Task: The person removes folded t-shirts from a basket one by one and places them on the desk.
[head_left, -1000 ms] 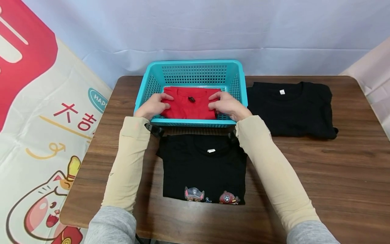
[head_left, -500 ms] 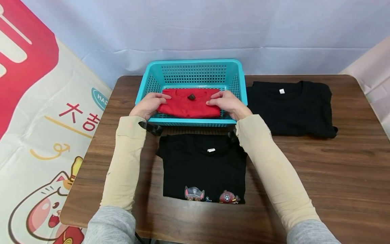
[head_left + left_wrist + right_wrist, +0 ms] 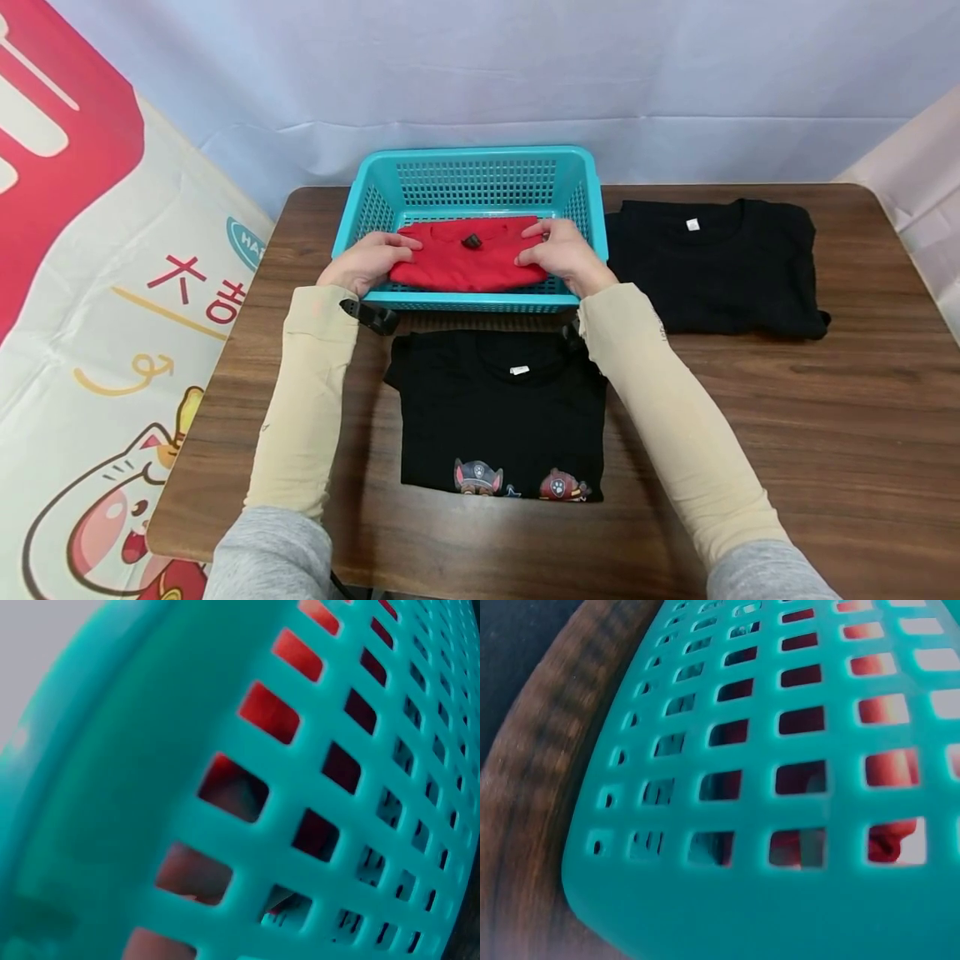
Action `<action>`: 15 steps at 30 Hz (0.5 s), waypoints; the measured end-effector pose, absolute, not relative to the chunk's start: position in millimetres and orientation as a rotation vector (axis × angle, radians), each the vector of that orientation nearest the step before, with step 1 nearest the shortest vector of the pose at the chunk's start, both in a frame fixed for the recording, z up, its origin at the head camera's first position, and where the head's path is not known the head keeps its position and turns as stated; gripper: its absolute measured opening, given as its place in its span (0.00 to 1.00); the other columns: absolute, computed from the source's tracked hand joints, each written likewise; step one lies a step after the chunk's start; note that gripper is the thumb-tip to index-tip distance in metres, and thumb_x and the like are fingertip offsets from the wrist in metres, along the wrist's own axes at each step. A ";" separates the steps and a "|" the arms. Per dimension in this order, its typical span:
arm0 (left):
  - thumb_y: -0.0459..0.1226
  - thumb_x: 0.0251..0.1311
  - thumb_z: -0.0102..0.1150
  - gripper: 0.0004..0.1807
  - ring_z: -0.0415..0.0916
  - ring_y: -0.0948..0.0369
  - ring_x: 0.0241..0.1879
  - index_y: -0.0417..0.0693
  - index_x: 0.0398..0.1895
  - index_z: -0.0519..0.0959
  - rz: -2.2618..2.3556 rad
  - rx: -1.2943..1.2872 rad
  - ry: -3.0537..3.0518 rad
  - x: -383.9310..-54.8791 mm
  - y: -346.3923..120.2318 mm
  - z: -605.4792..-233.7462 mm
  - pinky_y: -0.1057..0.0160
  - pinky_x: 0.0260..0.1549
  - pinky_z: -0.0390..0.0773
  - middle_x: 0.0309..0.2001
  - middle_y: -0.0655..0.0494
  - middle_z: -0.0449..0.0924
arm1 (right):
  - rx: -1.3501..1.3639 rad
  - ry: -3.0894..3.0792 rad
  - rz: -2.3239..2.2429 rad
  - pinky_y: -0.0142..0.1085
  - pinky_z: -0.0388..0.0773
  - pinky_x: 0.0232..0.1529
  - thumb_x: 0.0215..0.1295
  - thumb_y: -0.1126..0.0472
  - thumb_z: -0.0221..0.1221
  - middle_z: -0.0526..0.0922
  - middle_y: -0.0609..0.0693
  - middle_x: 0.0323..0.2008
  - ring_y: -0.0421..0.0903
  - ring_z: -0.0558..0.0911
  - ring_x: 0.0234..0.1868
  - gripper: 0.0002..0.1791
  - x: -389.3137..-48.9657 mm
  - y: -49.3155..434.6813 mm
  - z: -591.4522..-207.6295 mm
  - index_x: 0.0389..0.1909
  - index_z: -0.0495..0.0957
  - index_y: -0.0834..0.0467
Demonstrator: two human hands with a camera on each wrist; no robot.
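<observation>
A folded red T-shirt (image 3: 465,258) with a small dark mark near its neckline lies in a turquoise plastic basket (image 3: 480,155). At the shirt's left end, my left hand (image 3: 367,260) grips the cloth, thumb and fingers curled over it. My right hand (image 3: 570,254) holds the opposite end in the same way. Both hands reach over the basket's front rim. Each wrist view is mostly filled by the basket's perforated wall, with red cloth (image 3: 271,712) showing through the holes on the left and red fabric (image 3: 802,671) on the right.
In front of the basket, a folded black T-shirt (image 3: 502,425) with cartoon prints lies between my forearms. Another folded black T-shirt (image 3: 712,267) rests right of the basket. All stand on a brown wooden table (image 3: 825,442), with a white curtain (image 3: 487,75) behind.
The red T-shirt has been drawn slightly toward the basket's front and straightened. My left hand moved a little left with it; my right hand shifted slightly left, then back right.
</observation>
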State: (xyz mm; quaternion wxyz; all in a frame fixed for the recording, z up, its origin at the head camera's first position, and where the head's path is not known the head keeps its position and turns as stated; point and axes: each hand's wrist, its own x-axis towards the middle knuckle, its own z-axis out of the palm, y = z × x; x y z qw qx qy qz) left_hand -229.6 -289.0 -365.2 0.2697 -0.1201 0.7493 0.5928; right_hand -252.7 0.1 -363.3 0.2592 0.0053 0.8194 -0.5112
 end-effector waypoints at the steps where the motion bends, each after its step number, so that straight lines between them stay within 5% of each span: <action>1: 0.37 0.72 0.46 0.26 0.73 0.63 0.43 0.45 0.72 0.62 1.571 -0.316 2.034 -229.4 -289.0 -365.2 0.72 0.37 0.77 0.68 0.48 0.58 | 0.020 2.236 -1.372 0.45 0.77 0.55 0.58 0.63 0.65 0.61 0.56 0.68 0.53 0.64 0.65 0.34 -252.9 0.0 -363.4 0.66 0.64 0.60; 6: 0.38 0.71 0.47 0.25 0.70 0.62 0.45 0.46 0.70 0.64 1.518 -0.288 2.085 -228.5 -288.1 -365.5 0.72 0.37 0.75 0.65 0.50 0.61 | 0.038 2.282 -1.309 0.46 0.77 0.57 0.57 0.63 0.66 0.63 0.57 0.67 0.54 0.65 0.65 0.35 -253.4 -0.3 -363.2 0.64 0.64 0.63; 15: 0.38 0.71 0.47 0.24 0.74 0.66 0.26 0.46 0.70 0.64 1.546 -0.280 2.068 -227.5 -287.0 -365.9 0.71 0.32 0.76 0.49 0.52 0.72 | -0.020 2.220 -1.258 0.44 0.75 0.57 0.59 0.55 0.66 0.63 0.57 0.66 0.54 0.63 0.66 0.35 -250.9 0.5 -362.9 0.64 0.63 0.62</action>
